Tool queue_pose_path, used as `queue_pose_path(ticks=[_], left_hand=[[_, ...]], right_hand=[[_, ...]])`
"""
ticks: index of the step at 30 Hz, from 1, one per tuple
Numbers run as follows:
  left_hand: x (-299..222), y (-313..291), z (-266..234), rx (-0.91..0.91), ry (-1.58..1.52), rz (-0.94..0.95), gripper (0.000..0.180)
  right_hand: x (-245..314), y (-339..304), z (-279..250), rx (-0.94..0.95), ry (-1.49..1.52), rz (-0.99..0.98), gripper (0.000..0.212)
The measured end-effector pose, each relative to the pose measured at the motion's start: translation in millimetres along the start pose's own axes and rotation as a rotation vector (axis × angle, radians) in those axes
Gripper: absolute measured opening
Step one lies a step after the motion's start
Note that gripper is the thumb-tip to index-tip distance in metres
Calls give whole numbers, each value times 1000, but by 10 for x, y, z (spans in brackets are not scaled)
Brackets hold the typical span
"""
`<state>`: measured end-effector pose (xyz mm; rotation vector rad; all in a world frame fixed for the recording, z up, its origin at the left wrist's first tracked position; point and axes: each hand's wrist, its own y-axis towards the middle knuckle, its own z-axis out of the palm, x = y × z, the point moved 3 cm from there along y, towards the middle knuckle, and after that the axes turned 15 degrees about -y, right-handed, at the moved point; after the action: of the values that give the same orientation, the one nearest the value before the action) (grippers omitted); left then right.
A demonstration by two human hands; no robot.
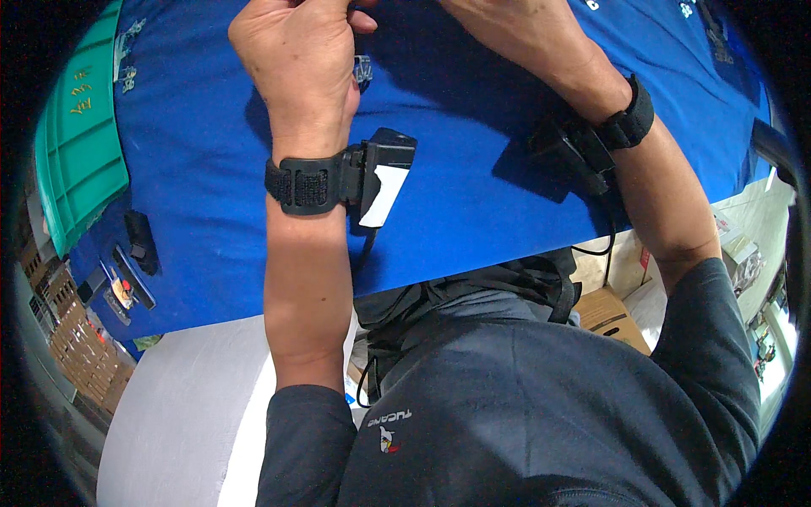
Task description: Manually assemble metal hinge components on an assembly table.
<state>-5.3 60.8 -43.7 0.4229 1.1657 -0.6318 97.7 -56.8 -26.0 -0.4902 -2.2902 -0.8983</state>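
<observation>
My left hand [296, 59] is raised over the blue table [194, 169] at the top of the view, fingers curled inward; what they close on is cut off by the top edge. My right hand [507, 25] is beside it, mostly out of frame, only its back and wrist showing. Each wrist carries a black strap: the left one holds a small black and white device [384, 173], the right one a black device [583, 148] with a cable. A small metal part [363, 69] lies on the blue cloth just right of my left hand.
A green plastic crate [76, 144] stands at the table's left end. Several small dark tools and parts [127, 270] lie near the table's left front corner. A white surface [186, 406] sits below the table edge, and cardboard boxes [604, 313] are on the floor at right.
</observation>
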Motion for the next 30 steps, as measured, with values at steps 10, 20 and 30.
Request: queue_pose_path(ticks=[10,20,30], left_hand=[[-2,-11,-3,4,-25,-16,16],[8,3,-14,21,-16,7,16],[-27,-12,-19,25,-15,21,16]], right_hand=[[-67,21,67,-8,-59,-21,22],[-21,-6,30,4,21,65,20],[23,18,21,41,-90,50,20]])
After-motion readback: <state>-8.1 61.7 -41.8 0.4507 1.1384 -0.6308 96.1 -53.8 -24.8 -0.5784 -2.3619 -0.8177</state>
